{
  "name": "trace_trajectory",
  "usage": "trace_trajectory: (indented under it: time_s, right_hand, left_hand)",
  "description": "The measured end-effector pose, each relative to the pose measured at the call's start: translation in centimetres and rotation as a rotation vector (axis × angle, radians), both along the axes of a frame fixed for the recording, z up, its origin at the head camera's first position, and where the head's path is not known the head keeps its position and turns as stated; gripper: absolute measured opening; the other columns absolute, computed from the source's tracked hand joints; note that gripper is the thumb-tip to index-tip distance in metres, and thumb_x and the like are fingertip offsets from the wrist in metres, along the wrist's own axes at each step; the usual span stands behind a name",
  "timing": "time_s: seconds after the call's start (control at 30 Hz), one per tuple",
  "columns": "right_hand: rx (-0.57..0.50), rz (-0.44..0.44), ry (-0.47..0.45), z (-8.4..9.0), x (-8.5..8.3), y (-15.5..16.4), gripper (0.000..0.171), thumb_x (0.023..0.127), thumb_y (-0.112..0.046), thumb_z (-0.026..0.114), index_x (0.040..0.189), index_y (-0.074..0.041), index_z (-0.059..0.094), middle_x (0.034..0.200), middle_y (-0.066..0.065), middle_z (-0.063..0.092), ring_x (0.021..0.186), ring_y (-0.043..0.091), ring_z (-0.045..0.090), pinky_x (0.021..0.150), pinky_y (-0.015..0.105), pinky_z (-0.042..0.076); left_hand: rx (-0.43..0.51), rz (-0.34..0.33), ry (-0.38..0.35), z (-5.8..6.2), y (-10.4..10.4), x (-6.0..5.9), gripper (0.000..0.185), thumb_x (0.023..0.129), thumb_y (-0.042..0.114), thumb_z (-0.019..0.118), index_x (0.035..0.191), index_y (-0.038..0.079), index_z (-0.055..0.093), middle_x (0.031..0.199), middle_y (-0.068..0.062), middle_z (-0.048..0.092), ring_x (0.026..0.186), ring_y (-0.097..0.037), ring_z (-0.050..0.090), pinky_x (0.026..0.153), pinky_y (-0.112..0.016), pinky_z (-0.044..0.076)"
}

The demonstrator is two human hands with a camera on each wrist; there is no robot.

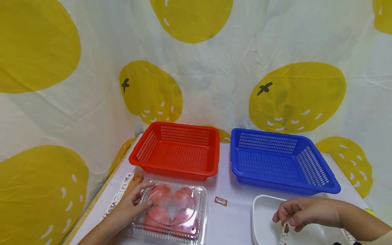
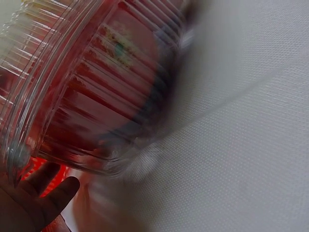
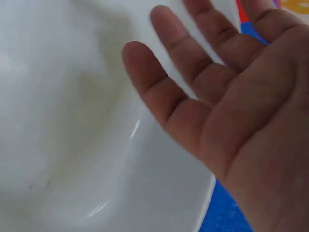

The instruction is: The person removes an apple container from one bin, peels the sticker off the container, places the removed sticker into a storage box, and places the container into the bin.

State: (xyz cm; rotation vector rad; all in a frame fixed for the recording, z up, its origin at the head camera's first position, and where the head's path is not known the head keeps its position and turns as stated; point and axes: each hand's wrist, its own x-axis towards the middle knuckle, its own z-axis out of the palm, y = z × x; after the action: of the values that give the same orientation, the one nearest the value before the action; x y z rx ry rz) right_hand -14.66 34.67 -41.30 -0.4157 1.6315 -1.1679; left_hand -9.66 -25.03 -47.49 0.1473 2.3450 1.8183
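Note:
My left hand lies on the left side of a clear plastic clamshell box of red tomatoes, thumb along its far corner and fingers straight on the lid. The left wrist view shows the box's ribbed wall close up and tips of my fingers beside it. My right hand hovers over a white dish with relaxed fingers. In the right wrist view its palm is bare above the dish. A small packet shows just under the fingertips; contact is unclear.
A red basket and a blue basket stand side by side at the back of the white table. A small orange sticker lies between box and dish. A pasta carton sits under my left hand. Yellow-spotted cloth walls surround the table.

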Motion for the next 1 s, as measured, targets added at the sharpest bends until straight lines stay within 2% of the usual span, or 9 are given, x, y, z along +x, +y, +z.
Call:
trace_trajectory:
  time_s: [0.1, 0.23, 0.43, 0.53, 0.63, 0.73, 0.8, 0.9, 1.0]
  right_hand:
    - [0.084, 0.007, 0.024, -1.3, 0.3, 0.7, 0.034, 0.096, -0.011, 0.054, 0.123, 0.008, 0.062, 0.126, 0.013, 0.068, 0.108, 0.021, 0.064, 0.086, 0.033, 0.050]
    - [0.237, 0.024, 0.083, -1.8, 0.8, 0.2, 0.039, 0.088, -0.007, 0.059, 0.126, -0.008, 0.068, 0.117, 0.012, 0.063, 0.101, 0.022, 0.056, 0.077, 0.028, 0.046]
    - [0.498, 0.013, 0.193, -0.8, 1.1, -1.4, 0.048, 0.087, -0.001, 0.072, 0.129, -0.025, 0.074, 0.108, 0.009, 0.056, 0.104, 0.026, 0.051, 0.085, 0.039, 0.046]
    - [0.549, 0.013, 0.249, -0.5, 1.2, -1.8, 0.049, 0.087, -0.003, 0.076, 0.129, -0.030, 0.075, 0.101, 0.009, 0.058, 0.102, 0.025, 0.053, 0.089, 0.045, 0.042]
    - [0.489, 0.056, 0.314, -0.2, 1.1, -1.5, 0.049, 0.088, -0.007, 0.077, 0.132, -0.029, 0.075, 0.097, 0.006, 0.061, 0.096, 0.019, 0.055, 0.087, 0.039, 0.043]
    - [0.287, 0.105, 0.396, -0.2, 0.7, -1.3, 0.045, 0.092, -0.008, 0.073, 0.137, -0.019, 0.071, 0.099, 0.001, 0.065, 0.091, 0.012, 0.060, 0.079, 0.028, 0.044]
    - [0.155, 0.103, 0.424, -0.2, 0.6, -1.6, 0.043, 0.097, -0.009, 0.069, 0.139, -0.014, 0.068, 0.105, 0.001, 0.066, 0.092, 0.010, 0.061, 0.075, 0.023, 0.045]
    - [0.045, 0.034, 0.440, 0.2, 0.9, -3.2, 0.041, 0.104, -0.012, 0.064, 0.145, -0.011, 0.062, 0.117, 0.008, 0.067, 0.101, 0.014, 0.064, 0.080, 0.022, 0.050]
    - [0.013, -0.100, 0.417, 1.1, 1.6, -5.4, 0.047, 0.109, -0.019, 0.060, 0.154, -0.008, 0.053, 0.131, 0.013, 0.063, 0.113, 0.023, 0.061, 0.085, 0.028, 0.055]
  left_hand:
    - [-0.007, -0.009, 0.006, 0.0, -0.1, 0.0, 0.057, 0.101, 0.016, 0.075, 0.152, 0.016, 0.053, 0.165, -0.019, 0.040, 0.135, -0.037, 0.050, 0.093, -0.028, 0.055]
    - [-0.024, -0.009, -0.013, 0.0, 0.0, 0.0, 0.056, 0.101, 0.018, 0.075, 0.152, 0.018, 0.053, 0.168, -0.016, 0.037, 0.137, -0.039, 0.048, 0.094, -0.028, 0.055]
    - [-0.050, -0.010, -0.029, 0.2, 0.0, 0.1, 0.057, 0.101, 0.020, 0.075, 0.153, 0.019, 0.051, 0.166, -0.017, 0.038, 0.131, -0.037, 0.053, 0.092, -0.030, 0.056]
    - [-0.067, -0.009, -0.021, 0.3, -0.1, 0.2, 0.058, 0.101, 0.020, 0.075, 0.153, 0.019, 0.051, 0.166, -0.018, 0.038, 0.131, -0.037, 0.054, 0.090, -0.030, 0.056]
    - [-0.076, -0.038, -0.005, 0.4, -0.5, 0.2, 0.057, 0.101, 0.020, 0.075, 0.153, 0.019, 0.051, 0.163, -0.020, 0.041, 0.127, -0.038, 0.057, 0.089, -0.033, 0.058]
    - [-0.115, -0.106, 0.024, 1.0, -1.2, 0.1, 0.057, 0.103, 0.021, 0.073, 0.155, 0.018, 0.050, 0.163, -0.022, 0.040, 0.130, -0.044, 0.055, 0.094, -0.041, 0.056]
    - [-0.130, -0.151, 0.028, 1.6, -1.9, -0.1, 0.057, 0.105, 0.021, 0.070, 0.157, 0.017, 0.049, 0.162, -0.022, 0.042, 0.135, -0.047, 0.051, 0.100, -0.043, 0.053]
    - [-0.134, -0.187, 0.055, 2.6, -2.8, -0.8, 0.054, 0.107, 0.021, 0.066, 0.158, 0.012, 0.049, 0.160, -0.022, 0.046, 0.138, -0.046, 0.050, 0.102, -0.035, 0.052]
    - [-0.094, -0.157, 0.127, 3.4, -3.2, -1.9, 0.048, 0.109, 0.016, 0.063, 0.154, 0.005, 0.053, 0.153, -0.024, 0.053, 0.134, -0.035, 0.057, 0.102, -0.024, 0.052]
